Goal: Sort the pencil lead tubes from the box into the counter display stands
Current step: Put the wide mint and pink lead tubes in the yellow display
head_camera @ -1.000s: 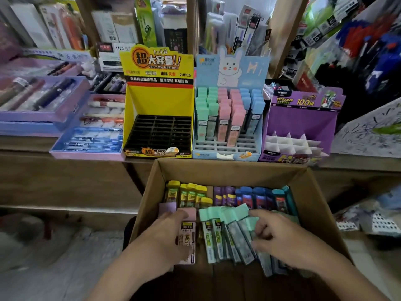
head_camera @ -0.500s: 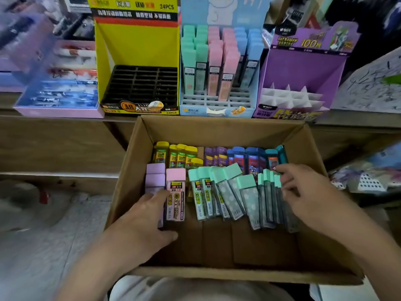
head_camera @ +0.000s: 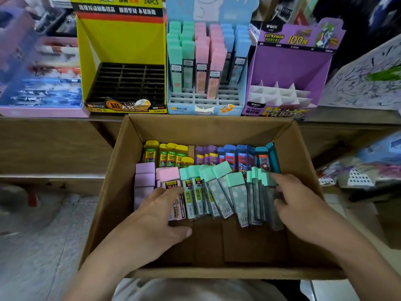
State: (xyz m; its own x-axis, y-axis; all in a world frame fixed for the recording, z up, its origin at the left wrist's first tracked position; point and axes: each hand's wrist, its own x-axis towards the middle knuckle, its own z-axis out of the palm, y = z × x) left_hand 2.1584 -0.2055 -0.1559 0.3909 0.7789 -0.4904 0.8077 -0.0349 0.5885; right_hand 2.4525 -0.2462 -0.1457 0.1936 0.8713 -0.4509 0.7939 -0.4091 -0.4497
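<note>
An open cardboard box (head_camera: 110, 198) holds pencil lead tubes. Yellow-capped tubes (head_camera: 169, 156) and purple and blue tubes (head_camera: 236, 156) stand along its far wall. In front of them lie lilac tubes (head_camera: 144, 178), pink tubes (head_camera: 168, 175) and a fanned row of green-capped tubes (head_camera: 219, 192). My left hand (head_camera: 155, 220) rests flat on the lilac and pink tubes, thumb stretched out to the right. My right hand (head_camera: 301, 207) touches the right end of the green row, with the forefinger on the caps.
Three stands sit on the counter behind the box. The yellow stand (head_camera: 128, 83) has a bare black grid. The blue stand (head_camera: 206, 98) holds green, pink and blue tubes. The purple stand (head_camera: 288, 68) has bare white dividers. Trays of pens (head_camera: 43, 83) lie left.
The view has dropped and closed in on the box. My right hand has slid from the middle of the green row to its right end. My left hand stays on the pink tubes.
</note>
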